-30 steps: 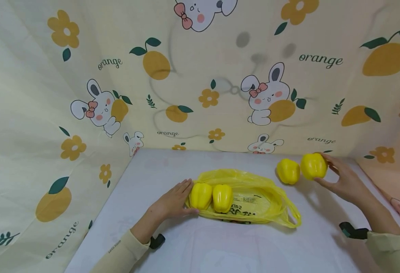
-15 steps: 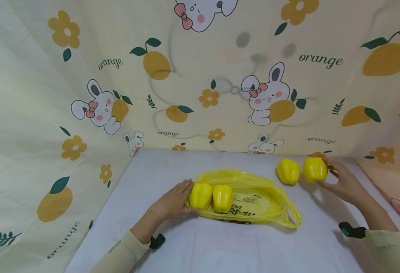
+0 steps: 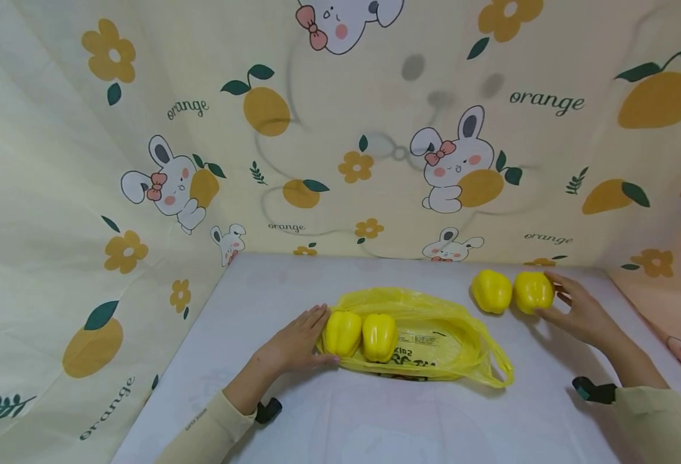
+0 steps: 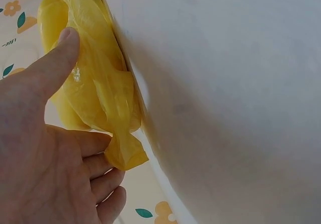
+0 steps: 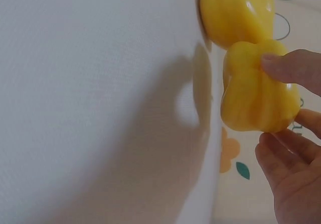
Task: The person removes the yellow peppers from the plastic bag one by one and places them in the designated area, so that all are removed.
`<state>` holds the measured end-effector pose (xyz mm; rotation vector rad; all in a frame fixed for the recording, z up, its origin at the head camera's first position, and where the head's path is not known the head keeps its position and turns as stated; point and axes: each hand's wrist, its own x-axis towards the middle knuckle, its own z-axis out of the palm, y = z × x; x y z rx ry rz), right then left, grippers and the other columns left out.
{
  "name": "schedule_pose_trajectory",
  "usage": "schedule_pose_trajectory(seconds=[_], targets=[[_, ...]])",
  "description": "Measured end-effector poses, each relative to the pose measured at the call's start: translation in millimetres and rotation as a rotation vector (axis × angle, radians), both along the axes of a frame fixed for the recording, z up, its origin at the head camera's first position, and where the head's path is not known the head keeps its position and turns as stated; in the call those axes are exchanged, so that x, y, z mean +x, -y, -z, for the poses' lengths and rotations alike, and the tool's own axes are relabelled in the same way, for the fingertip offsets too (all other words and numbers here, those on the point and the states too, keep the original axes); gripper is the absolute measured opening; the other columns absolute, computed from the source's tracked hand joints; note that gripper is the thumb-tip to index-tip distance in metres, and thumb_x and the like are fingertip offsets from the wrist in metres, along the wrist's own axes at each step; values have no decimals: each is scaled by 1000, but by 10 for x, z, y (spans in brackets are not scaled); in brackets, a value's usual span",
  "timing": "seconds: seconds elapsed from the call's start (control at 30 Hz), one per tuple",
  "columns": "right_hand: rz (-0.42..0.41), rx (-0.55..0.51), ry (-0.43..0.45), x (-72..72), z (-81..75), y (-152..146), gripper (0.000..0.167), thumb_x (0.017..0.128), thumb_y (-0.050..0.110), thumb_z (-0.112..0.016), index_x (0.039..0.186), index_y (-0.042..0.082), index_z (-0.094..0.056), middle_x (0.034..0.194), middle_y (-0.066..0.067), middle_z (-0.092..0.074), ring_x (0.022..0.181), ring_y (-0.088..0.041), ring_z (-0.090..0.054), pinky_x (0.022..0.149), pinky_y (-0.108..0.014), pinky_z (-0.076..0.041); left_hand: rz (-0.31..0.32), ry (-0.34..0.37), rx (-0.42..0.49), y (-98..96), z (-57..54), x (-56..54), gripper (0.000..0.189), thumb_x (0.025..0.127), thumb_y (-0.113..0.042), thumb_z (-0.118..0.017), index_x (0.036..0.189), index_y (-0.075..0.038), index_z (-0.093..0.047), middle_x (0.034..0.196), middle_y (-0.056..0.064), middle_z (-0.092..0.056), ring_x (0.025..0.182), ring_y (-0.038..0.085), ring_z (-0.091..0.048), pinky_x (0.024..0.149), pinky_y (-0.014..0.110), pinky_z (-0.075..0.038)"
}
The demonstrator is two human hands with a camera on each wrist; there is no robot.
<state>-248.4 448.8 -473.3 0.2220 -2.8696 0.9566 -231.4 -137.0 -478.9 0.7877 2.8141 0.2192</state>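
Observation:
A yellow plastic bag [image 3: 433, 357] lies on its side with its mouth spread, and two yellow bell peppers [image 3: 342, 334] sit in its left end. My left hand [image 3: 294, 341] rests against that end, fingers extended along the plastic; in the left wrist view the thumb [image 4: 62, 53] lies on the bag. At the back right, my right hand [image 3: 578, 312] holds another yellow bell pepper [image 3: 533, 292] between thumb and fingers. Beside it on the left is a fourth bell pepper [image 3: 492, 292], close against the held one in the right wrist view.
The white table [image 3: 375, 425] is backed by a printed cloth [image 3: 369, 103] with rabbits and oranges, which also hangs along both sides. The bag's handle loop [image 3: 500, 370] points right, toward the table's front.
My right hand has lowered the bell pepper and brought it slightly left, closer to the one beside it. My left hand and the bag have stayed in place.

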Motion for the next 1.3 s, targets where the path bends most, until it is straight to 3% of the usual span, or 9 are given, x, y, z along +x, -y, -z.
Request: schedule_pose_trajectory(seconds=[0.37, 1.3], targets=[[-5, -13, 64, -65, 56, -32, 101, 97, 22, -83, 166, -10, -16, 159, -47, -24, 137, -69, -33, 106, -81, -38, -8, 6, 6, -4, -8, 11, 109, 97, -69, -67, 171, -3, -22, 179, 13, -19, 166, 29, -17, 135, 46, -18], [15, -11, 96, -81, 81, -1, 107, 94, 23, -85, 165, -11, -12, 158, -49, -23, 139, -69, -31, 108, -81, -37, 2, -6, 0, -10, -29, 19, 108, 97, -69, -67, 170, -2, -23, 179, 14, -20, 166, 30, -17, 135, 46, -17]])
